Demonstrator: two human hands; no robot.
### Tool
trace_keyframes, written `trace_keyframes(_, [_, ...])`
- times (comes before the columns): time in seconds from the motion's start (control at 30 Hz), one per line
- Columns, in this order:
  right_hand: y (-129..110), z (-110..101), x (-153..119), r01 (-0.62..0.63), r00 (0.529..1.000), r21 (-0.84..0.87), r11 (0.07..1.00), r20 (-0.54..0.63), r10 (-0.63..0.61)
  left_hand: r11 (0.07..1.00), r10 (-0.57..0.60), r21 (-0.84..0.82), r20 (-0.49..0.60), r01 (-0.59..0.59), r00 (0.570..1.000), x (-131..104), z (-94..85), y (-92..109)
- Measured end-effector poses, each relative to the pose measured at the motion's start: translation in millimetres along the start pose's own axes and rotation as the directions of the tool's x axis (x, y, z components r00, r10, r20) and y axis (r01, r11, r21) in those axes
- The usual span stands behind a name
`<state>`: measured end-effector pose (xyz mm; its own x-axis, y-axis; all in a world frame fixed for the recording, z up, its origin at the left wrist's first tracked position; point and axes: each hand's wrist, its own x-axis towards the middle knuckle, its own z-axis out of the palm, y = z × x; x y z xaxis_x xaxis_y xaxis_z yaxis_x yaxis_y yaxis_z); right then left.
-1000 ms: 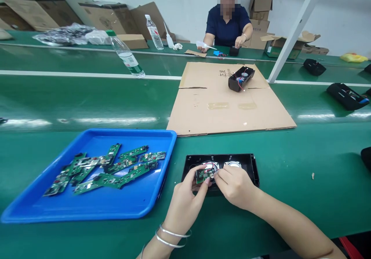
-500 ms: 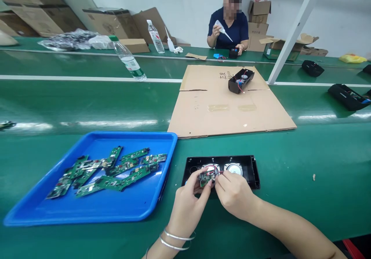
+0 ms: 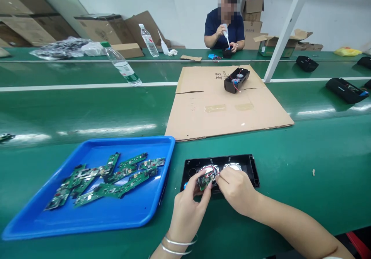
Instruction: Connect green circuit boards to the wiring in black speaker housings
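Note:
Between thumb and fingers my left hand [image 3: 189,208] grips a small green circuit board [image 3: 204,180], held tilted over a black speaker housing [image 3: 251,172]. My right hand [image 3: 236,191] is pinched at the board's right edge, by thin red and dark wires; what its fingertips hold is too small to make out. The housing lies on the green table under both hands. Two round silver speakers sit in it, the right speaker [image 3: 232,167] partly covered by my right hand. A bit of blue shows at the housing's left end.
A blue tray [image 3: 116,222] with several circuit boards lies at the left. Beyond is a cardboard sheet [image 3: 228,120] bearing another black housing [image 3: 237,80]. Across the table a person [image 3: 224,31] holds a white squeeze bottle [image 3: 226,33]. A bottle [image 3: 123,65] appears tilted at back left.
The view has shifted slightly. My hands stay at the board, which is tilted a little differently. The person opposite has lowered the squeeze bottle's tip to a black part.

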<state>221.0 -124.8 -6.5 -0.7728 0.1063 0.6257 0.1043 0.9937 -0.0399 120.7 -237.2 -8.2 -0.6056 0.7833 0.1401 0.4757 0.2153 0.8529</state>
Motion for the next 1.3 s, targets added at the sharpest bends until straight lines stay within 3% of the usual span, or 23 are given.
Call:
trace_keyframes(0.37, [-1,1,1,0.047,0.999,-0.029,0.998,-0.003,-0.048,0.977,0.194,0.102,-0.047,-0.189,0.980,0,3.8,-9])
trace_keyframes(0.47, [-4,3,0,0.076,0.997,-0.043,0.996,-0.021,-0.077,0.986,0.150,0.077,-0.037,-0.147,0.988,0,3.4,-9])
trace_keyframes(0.67, [2,3,1,0.146,0.989,-0.026,0.989,0.020,-0.146,0.989,-0.056,-0.131,0.069,0.065,0.996,4,-1.9,-3])
trace_keyframes(0.83, [10,4,-1,0.038,0.996,0.096,0.995,0.076,-0.045,0.972,-0.111,-0.196,0.099,0.129,0.989,8,-3.8,0])
trace_keyframes(0.97, [11,9,-4,-0.097,0.994,0.212,0.973,0.071,0.084,0.989,-0.029,-0.141,0.106,0.044,0.994,7,-5.7,-1])
trace_keyframes(1.07, [12,9,-3,-0.108,0.994,0.257,0.961,0.052,0.097,0.993,0.021,-0.115,0.121,-0.007,0.992,6,-6.5,-1])
trace_keyframes(1.3, [19,8,-1,-0.132,0.991,0.312,0.941,0.057,0.121,0.984,-0.016,-0.172,0.104,0.033,0.995,2,-5.0,1])
